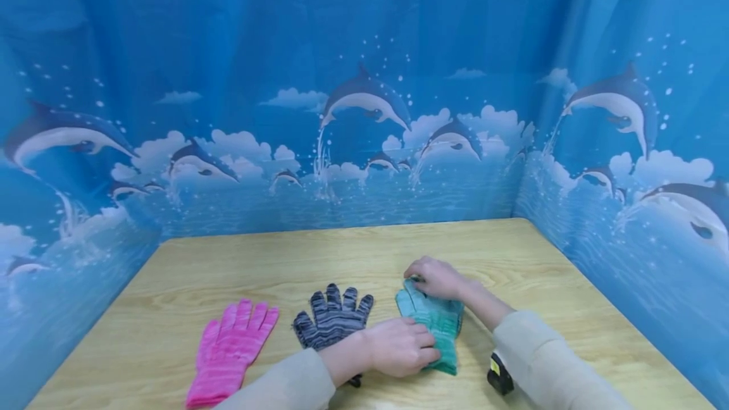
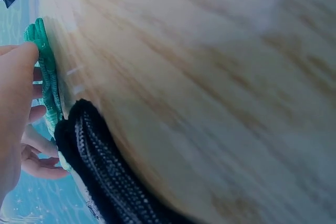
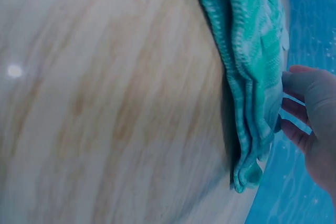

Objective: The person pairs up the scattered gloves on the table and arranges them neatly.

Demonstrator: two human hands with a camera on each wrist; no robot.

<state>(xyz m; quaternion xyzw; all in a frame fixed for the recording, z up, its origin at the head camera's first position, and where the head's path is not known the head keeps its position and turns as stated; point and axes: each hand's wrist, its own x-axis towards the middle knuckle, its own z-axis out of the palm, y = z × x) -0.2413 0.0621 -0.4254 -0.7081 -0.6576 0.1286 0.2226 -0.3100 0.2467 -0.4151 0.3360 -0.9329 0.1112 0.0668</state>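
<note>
A green knitted glove (image 1: 435, 324) lies on the table at centre right, fingers pointing away from me; several fabric layers show at its edge in the right wrist view. My left hand (image 1: 400, 347) touches its cuff end, fingers loosely bent over the top. At the far end, my right hand (image 1: 438, 278) rests its fingertips on the glove's fingers, and the same touch shows beside the teal fabric (image 3: 257, 87) in the right wrist view. A black-and-grey striped glove (image 1: 336, 318) lies under my left forearm, its cuff mostly hidden. To the left is a pink glove (image 1: 232, 350), lying flat.
The wood-grain table (image 1: 273, 264) has blue dolphin-print curtains (image 1: 256, 81) standing round its back and sides. A small black object with a yellow label (image 1: 500, 375) is beside my right sleeve (image 1: 541, 350).
</note>
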